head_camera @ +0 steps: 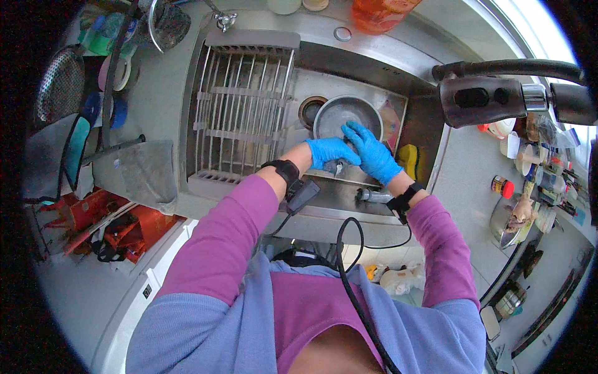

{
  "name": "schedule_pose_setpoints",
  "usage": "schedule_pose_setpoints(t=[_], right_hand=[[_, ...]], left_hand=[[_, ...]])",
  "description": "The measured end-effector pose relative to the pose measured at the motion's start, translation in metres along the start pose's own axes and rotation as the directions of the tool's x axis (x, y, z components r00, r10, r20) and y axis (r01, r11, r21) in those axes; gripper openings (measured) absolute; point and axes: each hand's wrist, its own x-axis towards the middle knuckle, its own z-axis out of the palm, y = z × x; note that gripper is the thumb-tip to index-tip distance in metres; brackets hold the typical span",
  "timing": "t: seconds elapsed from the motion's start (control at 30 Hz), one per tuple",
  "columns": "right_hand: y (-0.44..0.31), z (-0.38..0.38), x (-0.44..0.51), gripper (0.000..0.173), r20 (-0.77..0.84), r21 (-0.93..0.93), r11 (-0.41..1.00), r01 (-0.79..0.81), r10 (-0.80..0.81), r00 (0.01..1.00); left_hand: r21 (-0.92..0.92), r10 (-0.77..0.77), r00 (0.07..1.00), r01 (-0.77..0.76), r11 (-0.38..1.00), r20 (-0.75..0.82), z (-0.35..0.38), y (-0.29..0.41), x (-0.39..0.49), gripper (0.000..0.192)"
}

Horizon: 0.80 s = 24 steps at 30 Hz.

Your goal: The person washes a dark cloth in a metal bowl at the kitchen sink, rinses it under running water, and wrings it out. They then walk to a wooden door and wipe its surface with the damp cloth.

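Observation:
Both my hands wear blue gloves and meet over the near rim of a round metal bowl [348, 112] in the stainless steel sink [420, 121]. My left hand [332, 153] reaches in from the left, its fingers pointing at my right hand. Over the bowl's near right side, my right hand [371, 152] has its fingers stretched forward. A greyish crumpled thing [337, 167] shows below my left hand; the gloves hide most of it, and whether either hand grips it is unclear. Left of the bowl lies the round drain [312, 111].
A metal drying rack [243, 107] spans the sink's left part. A yellow sponge [409, 161] sits by the right wall. The black faucet head [483, 98] juts in from the right. A red-lidded jar [502, 187] stands on the right counter, a grey cloth [145, 173] on the left.

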Motion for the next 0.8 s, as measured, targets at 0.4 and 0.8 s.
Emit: schedule_pose_setpoints(t=[0.4, 0.8], right_hand=[[0.011, 0.031, 0.011, 0.030, 0.190, 0.058, 0.867, -0.495, 0.477, 0.858], [-0.003, 0.014, 0.024, 0.026, 0.437, 0.179, 0.799, -0.574, 0.458, 0.774]], left_hand=[[0.922, 0.560, 0.784, 0.039, 0.384, -0.266, -0.005, -0.019, 0.036, 0.021], [0.968, 0.631, 0.757, 0.006, 0.252, -0.169, -0.009, -0.015, 0.030, 0.016]])
